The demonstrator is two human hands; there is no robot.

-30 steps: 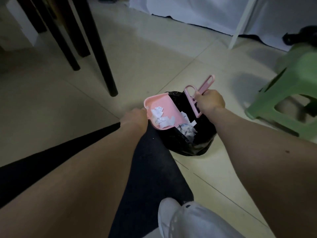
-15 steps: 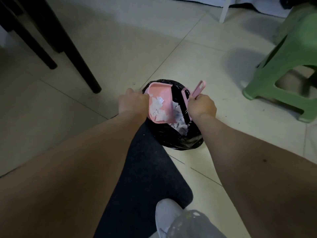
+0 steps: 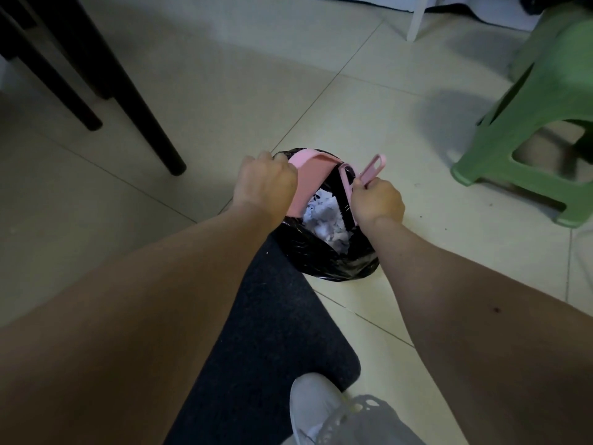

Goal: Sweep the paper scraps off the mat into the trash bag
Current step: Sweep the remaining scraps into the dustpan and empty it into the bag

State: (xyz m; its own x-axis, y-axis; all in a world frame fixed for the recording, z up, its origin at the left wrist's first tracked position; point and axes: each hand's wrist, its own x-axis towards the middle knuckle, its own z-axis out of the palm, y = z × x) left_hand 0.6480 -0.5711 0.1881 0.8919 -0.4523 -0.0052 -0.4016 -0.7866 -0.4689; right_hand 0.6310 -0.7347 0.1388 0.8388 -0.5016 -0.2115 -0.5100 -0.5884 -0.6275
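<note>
A black trash bag (image 3: 333, 261) stands open on the tiled floor at the far end of a dark grey mat (image 3: 272, 332). White paper scraps (image 3: 324, 223) lie heaped inside it. My left hand (image 3: 264, 184) grips a pink dustpan (image 3: 309, 184), which is tipped steeply over the bag's mouth with its underside facing me. My right hand (image 3: 378, 202) holds a pink hand brush (image 3: 369, 171) by its handle, the dark bristles reaching down into the bag beside the pan. No scraps show on the visible part of the mat.
Black furniture legs (image 3: 144, 123) stand on the floor at upper left. A green plastic stool (image 3: 539, 123) is at the right, and a white post (image 3: 417, 17) rises at the top. My white shoe (image 3: 316, 409) rests at the mat's near corner.
The left hand has tipped the dustpan further over the bag, and the scraps that lay in the pan have slid into the bag. The brush has dropped beside the pan.
</note>
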